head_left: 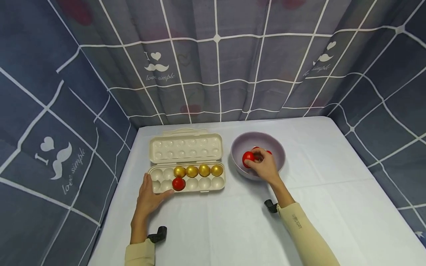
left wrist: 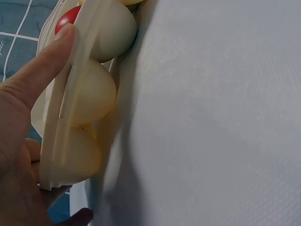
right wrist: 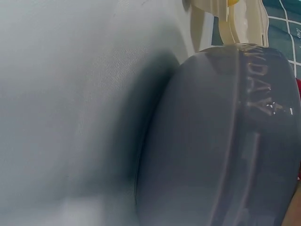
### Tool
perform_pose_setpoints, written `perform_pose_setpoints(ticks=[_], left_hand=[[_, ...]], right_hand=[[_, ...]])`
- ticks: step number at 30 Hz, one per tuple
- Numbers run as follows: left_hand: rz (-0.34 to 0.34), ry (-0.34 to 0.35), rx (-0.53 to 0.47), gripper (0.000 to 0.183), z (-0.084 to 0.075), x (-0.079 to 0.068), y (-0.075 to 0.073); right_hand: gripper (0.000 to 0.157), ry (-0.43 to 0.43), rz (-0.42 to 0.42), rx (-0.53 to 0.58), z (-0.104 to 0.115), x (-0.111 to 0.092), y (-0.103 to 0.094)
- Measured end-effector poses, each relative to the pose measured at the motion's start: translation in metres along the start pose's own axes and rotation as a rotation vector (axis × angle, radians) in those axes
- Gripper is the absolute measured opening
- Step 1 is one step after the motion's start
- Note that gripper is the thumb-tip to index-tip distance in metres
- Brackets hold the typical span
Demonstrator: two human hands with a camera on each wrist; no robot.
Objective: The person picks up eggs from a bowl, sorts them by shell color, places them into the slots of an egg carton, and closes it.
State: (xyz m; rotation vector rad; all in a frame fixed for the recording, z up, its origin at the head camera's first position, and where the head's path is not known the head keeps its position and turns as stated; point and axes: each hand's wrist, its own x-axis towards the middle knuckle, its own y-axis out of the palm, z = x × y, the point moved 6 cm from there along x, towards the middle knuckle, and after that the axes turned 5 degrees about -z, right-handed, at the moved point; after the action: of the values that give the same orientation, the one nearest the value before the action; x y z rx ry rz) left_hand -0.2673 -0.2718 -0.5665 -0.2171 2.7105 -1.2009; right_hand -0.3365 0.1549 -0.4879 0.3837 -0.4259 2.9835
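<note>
A beige egg carton (head_left: 194, 191) lies with its lid (head_left: 186, 147) folded open toward the curtain. Several gold eggs (head_left: 204, 170) sit in the right part of its back row, and one red egg (head_left: 178, 184) in the front row. My left hand (head_left: 147, 196) grips the carton's left end, thumb on the front rim (left wrist: 66, 89) and fingers round the side. Over the mauve bowl (head_left: 239, 142), my right hand (head_left: 265, 166) pinches another red egg (head_left: 248, 159) between thumb and fingers. More red (head_left: 269, 152) shows in the bowl, partly hidden by that hand.
A white cloth (head_left: 233, 229) covers the table under the carton and bowl. Dark checked curtains (head_left: 196, 74) rise behind it and at both sides. Black wrist mounts (head_left: 162, 233) stick out from both wrists. The bowl's outer wall (right wrist: 197, 141) fills much of the right wrist view.
</note>
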Motion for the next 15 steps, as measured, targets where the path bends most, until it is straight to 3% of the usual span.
perform_pose_setpoints(ticks=[3,9,12,15], left_hand=[[0.001,-0.007,-0.009,0.131,-0.002,0.001,0.002],[0.001,0.02,-0.032,0.13,-0.002,0.003,0.007],[-0.005,0.037,-0.045,0.13,-0.001,0.004,0.007],[-0.004,0.032,-0.051,0.13,0.001,0.004,0.006]], right_hand=[[0.032,-0.059,-0.028,-0.005,0.017,-0.006,-0.004],[0.037,-0.243,-0.145,0.039,0.03,-0.015,-0.004],[0.037,-0.306,-0.193,0.059,0.036,-0.022,0.004],[0.036,-0.334,-0.187,0.096,0.041,-0.03,0.02]])
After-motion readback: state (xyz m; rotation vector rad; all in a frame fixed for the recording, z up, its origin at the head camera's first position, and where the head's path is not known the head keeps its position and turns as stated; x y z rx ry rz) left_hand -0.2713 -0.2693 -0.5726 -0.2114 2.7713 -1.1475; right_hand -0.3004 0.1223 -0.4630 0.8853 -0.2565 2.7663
